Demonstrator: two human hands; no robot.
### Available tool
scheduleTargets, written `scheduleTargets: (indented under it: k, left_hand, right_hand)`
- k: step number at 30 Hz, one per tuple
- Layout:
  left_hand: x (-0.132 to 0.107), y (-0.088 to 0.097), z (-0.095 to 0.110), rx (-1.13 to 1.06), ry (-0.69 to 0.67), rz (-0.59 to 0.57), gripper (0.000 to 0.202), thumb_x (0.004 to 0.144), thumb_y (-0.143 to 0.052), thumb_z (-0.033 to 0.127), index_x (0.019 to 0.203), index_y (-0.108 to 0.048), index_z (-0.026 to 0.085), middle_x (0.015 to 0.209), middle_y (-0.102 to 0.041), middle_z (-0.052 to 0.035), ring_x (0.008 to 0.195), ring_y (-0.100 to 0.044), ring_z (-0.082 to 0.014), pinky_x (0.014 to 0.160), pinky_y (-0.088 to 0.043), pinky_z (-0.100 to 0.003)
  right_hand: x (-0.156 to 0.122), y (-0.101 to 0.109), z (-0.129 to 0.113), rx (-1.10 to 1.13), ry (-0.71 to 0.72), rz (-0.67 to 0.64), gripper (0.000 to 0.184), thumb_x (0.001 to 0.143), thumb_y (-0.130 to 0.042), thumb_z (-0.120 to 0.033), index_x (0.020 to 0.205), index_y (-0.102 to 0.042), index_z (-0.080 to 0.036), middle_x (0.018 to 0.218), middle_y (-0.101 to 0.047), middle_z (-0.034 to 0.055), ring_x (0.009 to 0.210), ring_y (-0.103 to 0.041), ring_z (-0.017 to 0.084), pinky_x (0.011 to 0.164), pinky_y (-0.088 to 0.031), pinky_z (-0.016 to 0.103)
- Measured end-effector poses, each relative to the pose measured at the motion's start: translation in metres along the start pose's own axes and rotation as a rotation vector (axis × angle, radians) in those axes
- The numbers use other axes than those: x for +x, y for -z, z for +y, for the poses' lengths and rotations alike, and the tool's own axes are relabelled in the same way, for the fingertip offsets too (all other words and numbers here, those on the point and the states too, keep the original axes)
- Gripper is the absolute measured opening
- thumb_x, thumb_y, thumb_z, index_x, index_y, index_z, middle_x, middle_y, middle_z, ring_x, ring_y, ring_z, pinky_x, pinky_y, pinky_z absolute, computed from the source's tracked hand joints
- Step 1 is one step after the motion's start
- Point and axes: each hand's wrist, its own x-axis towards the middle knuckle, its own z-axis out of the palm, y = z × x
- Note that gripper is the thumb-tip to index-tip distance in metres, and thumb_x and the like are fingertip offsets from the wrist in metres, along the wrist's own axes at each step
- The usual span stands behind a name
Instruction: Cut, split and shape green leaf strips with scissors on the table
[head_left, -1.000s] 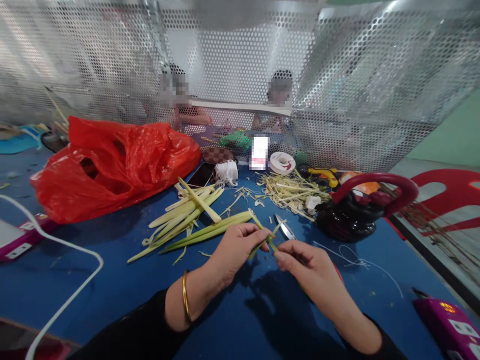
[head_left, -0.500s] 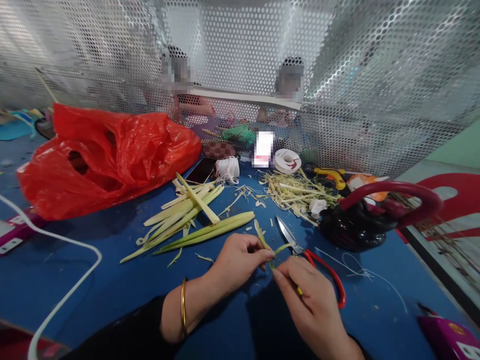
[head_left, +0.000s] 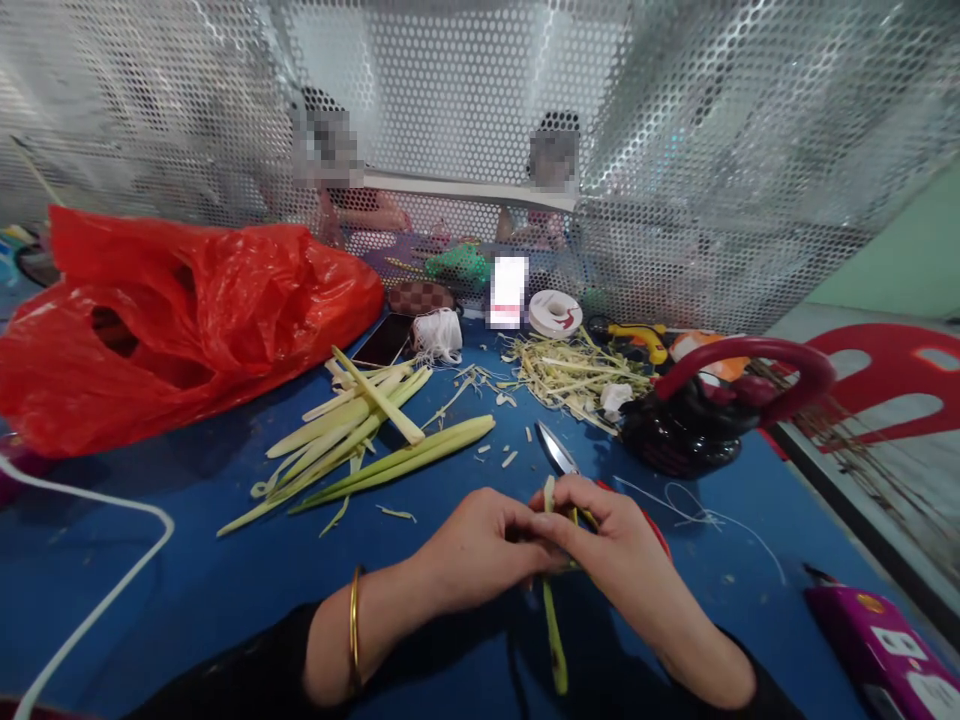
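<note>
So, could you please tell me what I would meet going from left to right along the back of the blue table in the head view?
Red plastic bag, dark phone, bundle of white thread, roll of white tape, yellow-handled tool, black basket with a dark red handle.

The blue desk [head_left: 187, 570] carries a crumpled red plastic bag [head_left: 187, 300], pale green leaf strips [head_left: 360, 430], steel-bladed scissors [head_left: 556, 450] and a white cable [head_left: 169, 525].
</note>
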Motion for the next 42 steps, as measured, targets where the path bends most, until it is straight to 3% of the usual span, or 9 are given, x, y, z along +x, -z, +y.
scheduleTargets:
  k: [5,11,15,21,23,28,32,38,42]
  left_hand:
    - [0.0,-0.003,0.0,0.053,0.039,0.027,0.026,0.068,-0.067,0.032,0.052,-0.055,0.017,0.047,-0.046,0.0061,0.047,-0.042,-0.0093,0.048,-0.028,-0.023]
    - [0.0,0.001,-0.003,0.051,0.085,-0.034,0.02,0.067,-0.069,0.03,0.057,-0.059,0.016,0.05,-0.051,0.0051,0.046,-0.043,-0.0082,0.048,-0.03,-0.022]
    - [0.001,0.0,-0.001,-0.084,0.09,-0.026,0.023,0.066,-0.072,0.037,0.06,-0.066,0.015,0.049,-0.054,0.0034,0.047,-0.047,-0.0094,0.05,-0.034,-0.022]
    - [-0.002,0.0,0.011,-0.256,0.041,0.128,0.025,0.074,-0.067,0.039,0.065,-0.067,0.015,0.055,-0.063,-0.001,0.049,-0.05,-0.009,0.056,-0.039,-0.023]
    - [-0.002,0.003,0.013,-0.277,0.012,0.181,0.027,0.074,-0.068,0.04,0.063,-0.065,0.015,0.057,-0.065,-0.0018,0.051,-0.051,-0.009,0.056,-0.038,-0.022]
    - [-0.002,0.006,0.012,-0.488,-0.067,0.266,0.023,0.073,-0.071,0.037,0.078,-0.063,0.015,0.058,-0.065,-0.0011,0.056,-0.058,-0.0116,0.062,-0.044,-0.023]
    - [0.001,0.008,0.008,-0.654,-0.062,0.232,0.022,0.071,-0.073,0.031,0.08,-0.062,0.014,0.057,-0.062,0.0008,0.054,-0.056,-0.0099,0.061,-0.045,-0.022]
    - [0.003,0.009,0.0,-0.798,0.066,0.148,0.023,0.071,-0.071,0.036,0.078,-0.063,0.015,0.06,-0.061,0.0009,0.052,-0.056,-0.0092,0.055,-0.042,-0.021]
    - [0.001,0.008,0.003,-0.654,0.069,0.167,0.03,0.066,-0.076,0.04,0.076,-0.06,0.015,0.062,-0.058,0.0029,0.052,-0.053,-0.0083,0.052,-0.038,-0.021]
  right_hand:
    - [-0.005,-0.005,0.0,0.008,-0.011,0.133,0.018,0.079,-0.064,-0.027,0.062,-0.066,-0.02,0.062,-0.062,-0.0011,0.063,-0.056,0.015,0.062,-0.041,0.027]
    - [-0.008,-0.014,0.007,-0.011,0.041,0.217,0.02,0.08,-0.064,-0.024,0.06,-0.066,-0.02,0.061,-0.061,-0.0011,0.061,-0.055,0.015,0.06,-0.04,0.027]
    - [-0.004,-0.01,0.005,0.007,0.045,0.261,0.017,0.079,-0.065,-0.026,0.063,-0.068,-0.021,0.063,-0.063,-0.0007,0.063,-0.056,0.016,0.061,-0.043,0.027]
    - [0.001,0.005,0.006,0.149,-0.028,0.525,0.031,0.088,-0.054,-0.042,0.104,-0.071,-0.021,0.092,-0.073,0.007,0.089,-0.066,0.023,0.079,-0.05,0.035]
    - [0.002,0.005,0.008,0.251,-0.056,0.563,0.034,0.085,-0.059,-0.044,0.106,-0.07,-0.02,0.096,-0.074,0.0081,0.094,-0.066,0.024,0.083,-0.051,0.037]
    - [0.001,-0.003,0.005,0.472,-0.169,0.264,0.032,0.069,-0.077,-0.044,0.089,-0.073,-0.02,0.088,-0.075,0.006,0.084,-0.068,0.022,0.074,-0.052,0.031]
    - [-0.002,-0.009,0.002,0.433,-0.14,-0.002,0.026,0.075,-0.073,-0.042,0.087,-0.073,-0.018,0.082,-0.074,0.0054,0.078,-0.067,0.021,0.074,-0.052,0.031]
    - [-0.004,-0.01,0.005,0.192,-0.027,0.056,0.019,0.083,-0.063,-0.036,0.077,-0.068,-0.019,0.074,-0.07,0.0032,0.072,-0.063,0.019,0.07,-0.049,0.03]
    - [-0.007,-0.008,0.002,-0.027,0.099,0.105,0.016,0.084,-0.062,-0.031,0.074,-0.066,-0.021,0.072,-0.067,0.0007,0.069,-0.061,0.017,0.066,-0.046,0.026]
